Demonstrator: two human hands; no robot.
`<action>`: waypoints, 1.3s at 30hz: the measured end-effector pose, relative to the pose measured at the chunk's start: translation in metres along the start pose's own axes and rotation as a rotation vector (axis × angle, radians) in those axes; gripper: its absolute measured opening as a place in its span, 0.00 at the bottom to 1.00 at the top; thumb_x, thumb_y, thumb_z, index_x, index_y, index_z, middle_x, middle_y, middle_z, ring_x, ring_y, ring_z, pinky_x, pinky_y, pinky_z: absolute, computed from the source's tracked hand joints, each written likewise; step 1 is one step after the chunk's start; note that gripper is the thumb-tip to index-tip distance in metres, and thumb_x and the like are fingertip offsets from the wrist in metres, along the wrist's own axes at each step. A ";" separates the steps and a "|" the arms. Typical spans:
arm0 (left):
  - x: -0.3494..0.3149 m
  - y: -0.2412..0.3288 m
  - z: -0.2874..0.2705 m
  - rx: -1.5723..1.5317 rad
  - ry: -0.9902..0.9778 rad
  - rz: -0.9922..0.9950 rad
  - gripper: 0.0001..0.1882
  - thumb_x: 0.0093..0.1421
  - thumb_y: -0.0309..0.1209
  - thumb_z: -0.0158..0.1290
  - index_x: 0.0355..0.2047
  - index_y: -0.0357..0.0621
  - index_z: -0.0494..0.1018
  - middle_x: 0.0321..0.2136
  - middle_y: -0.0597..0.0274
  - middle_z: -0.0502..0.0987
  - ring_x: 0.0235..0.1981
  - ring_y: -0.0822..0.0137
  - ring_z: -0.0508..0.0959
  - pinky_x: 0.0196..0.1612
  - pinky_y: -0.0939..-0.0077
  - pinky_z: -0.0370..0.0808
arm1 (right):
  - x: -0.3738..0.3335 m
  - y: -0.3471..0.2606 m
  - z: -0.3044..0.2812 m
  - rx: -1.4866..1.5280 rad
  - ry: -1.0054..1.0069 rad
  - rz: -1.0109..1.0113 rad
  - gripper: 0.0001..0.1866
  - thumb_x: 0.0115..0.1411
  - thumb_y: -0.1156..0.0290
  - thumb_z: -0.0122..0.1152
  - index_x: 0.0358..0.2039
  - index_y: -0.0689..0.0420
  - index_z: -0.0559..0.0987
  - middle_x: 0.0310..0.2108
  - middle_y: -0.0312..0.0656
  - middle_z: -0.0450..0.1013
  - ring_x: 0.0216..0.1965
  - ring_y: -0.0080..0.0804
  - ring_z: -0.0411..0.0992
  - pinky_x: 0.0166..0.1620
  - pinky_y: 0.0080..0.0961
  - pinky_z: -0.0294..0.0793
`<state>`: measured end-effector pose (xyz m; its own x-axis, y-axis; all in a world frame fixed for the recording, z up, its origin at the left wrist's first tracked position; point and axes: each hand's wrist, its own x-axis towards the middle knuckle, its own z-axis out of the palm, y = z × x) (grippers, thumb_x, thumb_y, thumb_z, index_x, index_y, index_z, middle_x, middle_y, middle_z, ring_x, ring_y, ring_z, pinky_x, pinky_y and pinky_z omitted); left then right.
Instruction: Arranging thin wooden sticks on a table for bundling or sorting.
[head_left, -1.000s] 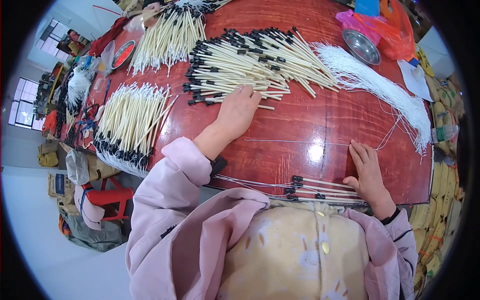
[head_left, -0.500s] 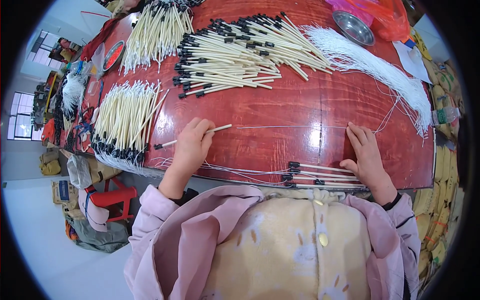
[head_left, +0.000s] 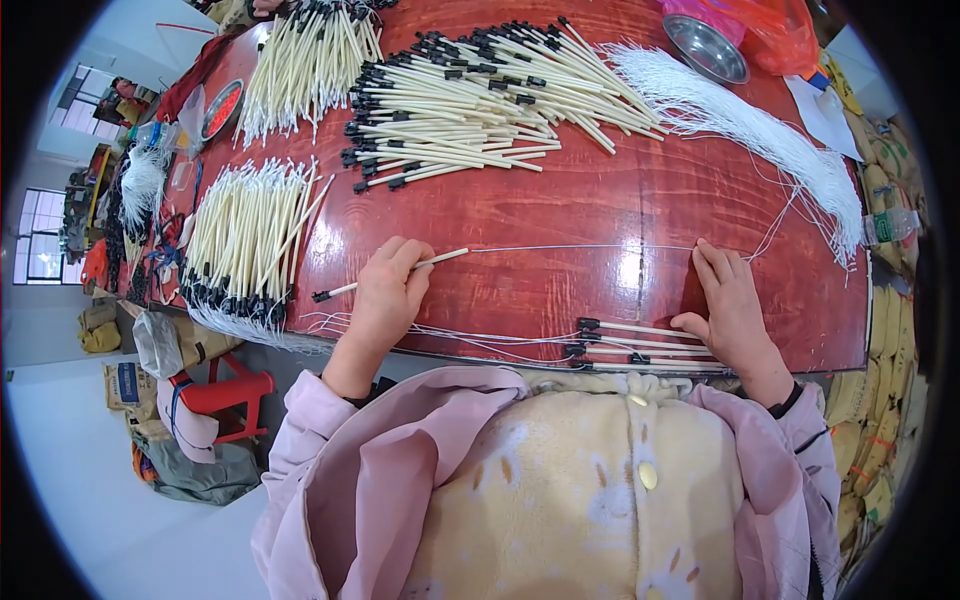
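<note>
My left hand is closed around a thin pale tube with a black clip-like piece at its lower left end. From the tube's right end a thin white string runs almost straight to my right hand. It meets the tube's tip; whether it is inside cannot be seen. The fingertips of my right hand rest on the string against the table, fingers stretched and thumb apart. Beneath that hand lie several similar black-ended tubes, with white strings trailing left from them.
Loose black-ended tubes are heaped across the red table. Tubes with white tips form bundles at left and far left. A long hank of white string lies at right, near a metal bowl. A red stool stands lower left.
The tube in my left hand has shifted slightly right, and its tip now meets the string's end, where a small gap showed before. My right hand has barely moved.
</note>
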<state>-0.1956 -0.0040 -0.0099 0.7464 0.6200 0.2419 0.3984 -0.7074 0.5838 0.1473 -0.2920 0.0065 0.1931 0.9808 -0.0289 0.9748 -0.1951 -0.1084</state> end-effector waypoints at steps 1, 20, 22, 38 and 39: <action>0.000 0.000 0.000 0.000 -0.002 -0.001 0.05 0.58 0.20 0.58 0.35 0.37 0.77 0.29 0.51 0.76 0.29 0.52 0.78 0.33 0.65 0.73 | 0.000 -0.001 0.000 0.001 -0.002 0.001 0.51 0.50 0.44 0.70 0.64 0.72 0.66 0.64 0.55 0.63 0.60 0.55 0.62 0.65 0.45 0.62; 0.029 0.025 0.041 0.203 -0.073 0.212 0.06 0.56 0.23 0.54 0.34 0.43 0.76 0.32 0.52 0.76 0.37 0.50 0.78 0.39 0.56 0.76 | 0.010 -0.004 -0.013 -0.036 -0.099 -0.005 0.51 0.51 0.40 0.66 0.62 0.72 0.68 0.63 0.54 0.63 0.60 0.54 0.62 0.66 0.46 0.60; 0.051 0.055 0.076 0.259 -0.164 0.301 0.04 0.55 0.26 0.55 0.32 0.44 0.76 0.31 0.54 0.76 0.37 0.52 0.79 0.38 0.56 0.76 | 0.015 -0.003 -0.009 -0.004 -0.082 -0.062 0.51 0.52 0.40 0.65 0.62 0.72 0.68 0.64 0.54 0.63 0.61 0.54 0.61 0.66 0.46 0.60; 0.052 0.080 0.053 0.445 0.005 -0.049 0.15 0.61 0.36 0.61 0.43 0.42 0.74 0.40 0.49 0.77 0.44 0.46 0.78 0.45 0.50 0.71 | 0.061 -0.013 0.006 0.209 0.262 -0.259 0.25 0.52 0.65 0.71 0.48 0.60 0.76 0.52 0.47 0.71 0.52 0.48 0.68 0.57 0.43 0.65; 0.050 0.069 0.057 0.455 0.022 -0.048 0.15 0.61 0.36 0.61 0.43 0.42 0.74 0.40 0.49 0.77 0.44 0.46 0.78 0.45 0.50 0.71 | 0.065 -0.017 0.013 0.216 0.249 -0.285 0.21 0.50 0.68 0.71 0.44 0.58 0.77 0.47 0.45 0.72 0.49 0.46 0.69 0.55 0.42 0.66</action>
<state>-0.1006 -0.0412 -0.0023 0.7119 0.6592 0.2421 0.6294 -0.7519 0.1963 0.1417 -0.2252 -0.0066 -0.0331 0.9622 0.2702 0.9524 0.1124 -0.2834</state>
